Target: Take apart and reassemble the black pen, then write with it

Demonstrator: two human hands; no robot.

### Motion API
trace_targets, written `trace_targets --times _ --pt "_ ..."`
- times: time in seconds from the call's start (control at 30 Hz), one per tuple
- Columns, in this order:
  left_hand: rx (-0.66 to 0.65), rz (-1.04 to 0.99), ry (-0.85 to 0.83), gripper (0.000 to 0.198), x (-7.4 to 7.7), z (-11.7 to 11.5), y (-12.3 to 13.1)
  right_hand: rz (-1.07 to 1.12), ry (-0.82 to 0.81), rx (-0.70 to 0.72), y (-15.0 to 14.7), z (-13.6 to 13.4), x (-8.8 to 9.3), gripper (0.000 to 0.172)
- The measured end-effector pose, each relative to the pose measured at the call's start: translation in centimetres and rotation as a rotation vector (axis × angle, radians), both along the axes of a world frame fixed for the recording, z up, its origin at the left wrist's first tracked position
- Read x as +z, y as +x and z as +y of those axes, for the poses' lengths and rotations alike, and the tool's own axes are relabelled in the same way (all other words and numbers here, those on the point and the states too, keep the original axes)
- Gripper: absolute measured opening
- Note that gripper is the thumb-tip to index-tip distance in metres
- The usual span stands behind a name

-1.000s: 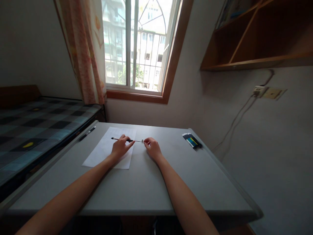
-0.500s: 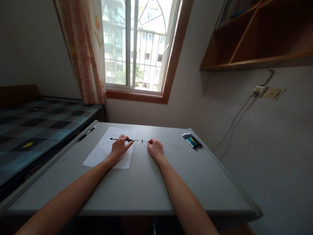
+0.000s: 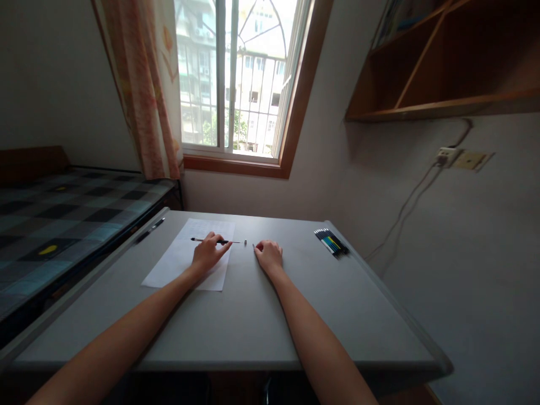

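Note:
My left hand (image 3: 206, 251) rests over the sheet of paper (image 3: 185, 273), closed around a black pen (image 3: 196, 239) that lies roughly level. A thin pale refill (image 3: 235, 242) sticks out of the pen's right end. Just beyond its tip a small whitish piece (image 3: 245, 242), perhaps a pen tip, sits on the table. To the right of that piece, my right hand (image 3: 269, 254) pinches a small thin piece (image 3: 253, 246) between thumb and finger; its kind is too small to tell. Fingers cover the middle of the pen.
A pack of pens (image 3: 331, 243) lies at the right edge of the grey table (image 3: 236, 332). Another dark pen (image 3: 157, 223) is near the left edge. Beyond the table are a bed (image 3: 84, 202) at left and a window; a wooden shelf (image 3: 442, 107) hangs at upper right.
The thin piece in my right hand has turned and drawn back slightly from the small whitish piece. My left hand and the pen have barely moved.

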State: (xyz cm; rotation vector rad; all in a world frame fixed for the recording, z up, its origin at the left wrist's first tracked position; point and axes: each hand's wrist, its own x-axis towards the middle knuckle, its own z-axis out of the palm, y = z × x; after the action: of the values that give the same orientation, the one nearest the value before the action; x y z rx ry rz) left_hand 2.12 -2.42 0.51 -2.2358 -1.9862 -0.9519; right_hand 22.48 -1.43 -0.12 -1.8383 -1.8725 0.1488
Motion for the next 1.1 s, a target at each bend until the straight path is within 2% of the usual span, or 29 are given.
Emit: trace_targets --times 0.27,0.5,0.9,1.1 --pt "-0.007 -0.003 0.003 0.041 -0.05 -0.01 -0.03 -0.01 -0.003 -0.01 -0.03 -0.03 0.03 0.015" --pt "-0.015 -0.012 0.005 0.042 -0.2 0.08 -0.09 0.022 0.046 0.107 -0.2 0.03 -0.01 0.012" --pt "-0.007 -0.009 -0.002 0.041 -0.09 0.02 0.05 -0.039 0.069 0.188 -0.23 -0.13 -0.05 0.021" --pt "-0.012 -0.015 0.001 0.041 -0.21 0.09 0.0 -0.086 0.028 0.225 -0.28 -0.2 -0.13 0.026"
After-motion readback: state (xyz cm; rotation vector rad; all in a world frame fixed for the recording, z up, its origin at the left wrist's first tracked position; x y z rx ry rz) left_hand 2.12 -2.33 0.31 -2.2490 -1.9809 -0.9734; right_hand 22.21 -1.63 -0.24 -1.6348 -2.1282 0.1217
